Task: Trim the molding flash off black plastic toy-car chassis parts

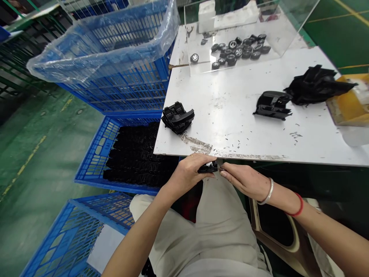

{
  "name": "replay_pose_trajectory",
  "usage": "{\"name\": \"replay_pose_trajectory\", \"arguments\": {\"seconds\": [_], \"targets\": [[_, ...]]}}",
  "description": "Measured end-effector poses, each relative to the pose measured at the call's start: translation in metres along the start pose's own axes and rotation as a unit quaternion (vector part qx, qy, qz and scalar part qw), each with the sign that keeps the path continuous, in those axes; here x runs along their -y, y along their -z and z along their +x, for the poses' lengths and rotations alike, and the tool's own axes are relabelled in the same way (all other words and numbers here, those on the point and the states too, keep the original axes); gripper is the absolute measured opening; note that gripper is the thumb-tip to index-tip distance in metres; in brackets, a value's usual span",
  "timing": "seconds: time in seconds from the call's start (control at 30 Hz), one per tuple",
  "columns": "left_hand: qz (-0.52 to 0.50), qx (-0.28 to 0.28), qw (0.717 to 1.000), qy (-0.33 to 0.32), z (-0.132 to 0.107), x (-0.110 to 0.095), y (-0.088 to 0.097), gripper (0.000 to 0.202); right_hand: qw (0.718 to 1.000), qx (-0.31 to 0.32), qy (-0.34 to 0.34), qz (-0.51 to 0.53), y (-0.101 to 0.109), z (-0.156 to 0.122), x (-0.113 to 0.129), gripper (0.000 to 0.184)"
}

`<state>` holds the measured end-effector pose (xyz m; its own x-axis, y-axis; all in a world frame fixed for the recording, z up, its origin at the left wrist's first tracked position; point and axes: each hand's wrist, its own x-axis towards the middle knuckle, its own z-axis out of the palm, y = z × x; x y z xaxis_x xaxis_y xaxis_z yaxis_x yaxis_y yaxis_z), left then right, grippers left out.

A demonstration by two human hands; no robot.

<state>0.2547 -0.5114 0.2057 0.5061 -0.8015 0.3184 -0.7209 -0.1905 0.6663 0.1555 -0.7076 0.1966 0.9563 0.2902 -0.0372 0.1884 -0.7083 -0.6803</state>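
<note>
My left hand [188,171] is closed around a small black plastic part [208,168], held just below the front edge of the white table [230,115]. My right hand [242,179] meets it from the right, fingers pinched on a thin tool or blade I cannot make out, touching the same part. Both hands hover over my lap. A black moulded part [178,117] lies on the table's left edge, and another black part [272,105] lies further right.
A blue crate [95,154] full of black parts stands left of the table, under a plastic-lined blue crate [115,65]. A clear box [245,34] holds several small black wheels. A pile of black parts [315,85] and a yellow box [350,102] sit at right.
</note>
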Motion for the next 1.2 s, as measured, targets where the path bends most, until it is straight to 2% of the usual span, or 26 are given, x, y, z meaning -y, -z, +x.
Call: {"name": "replay_pose_trajectory", "arguments": {"seconds": [0.1,0.17,0.27,0.4,0.6,0.9,1.0,1.07,1.13,1.2], "targets": [[0.004,0.003,1.0,-0.003,0.0,0.001,0.0,0.041,1.0,0.005,0.013,-0.022,0.002,-0.001,-0.001,0.033],[0.004,0.003,1.0,-0.007,0.0,0.001,0.0,0.041,0.995,-0.029,0.026,-0.09,0.003,-0.002,-0.001,0.035],[0.004,0.003,1.0,-0.013,0.001,0.001,0.001,0.039,0.968,-0.102,0.055,-0.222,0.003,-0.006,0.002,0.036],[0.002,0.006,1.0,-0.009,0.002,0.0,0.002,0.039,0.933,-0.128,0.076,-0.327,0.001,-0.009,0.007,0.032],[-0.003,0.008,1.0,-0.002,0.002,-0.002,0.003,0.039,0.917,-0.131,0.077,-0.369,-0.004,-0.01,0.009,0.025],[-0.01,0.017,0.999,0.031,0.007,-0.005,0.006,0.04,0.9,-0.145,0.03,-0.409,-0.014,-0.005,0.01,0.026],[-0.003,0.016,1.0,0.025,0.007,-0.004,0.005,0.041,0.911,-0.14,0.012,-0.387,-0.018,-0.004,0.011,0.027],[0.004,0.015,1.0,0.02,0.006,-0.003,0.004,0.041,0.936,-0.138,-0.008,-0.325,-0.021,-0.005,0.011,0.027],[0.012,0.01,1.0,0.016,0.004,-0.003,0.004,0.041,0.969,-0.138,-0.026,-0.203,-0.023,-0.005,0.012,0.025],[0.017,0.001,1.0,0.011,0.003,-0.004,0.003,0.041,0.985,-0.154,-0.055,-0.057,-0.023,-0.007,0.013,0.026]]}}
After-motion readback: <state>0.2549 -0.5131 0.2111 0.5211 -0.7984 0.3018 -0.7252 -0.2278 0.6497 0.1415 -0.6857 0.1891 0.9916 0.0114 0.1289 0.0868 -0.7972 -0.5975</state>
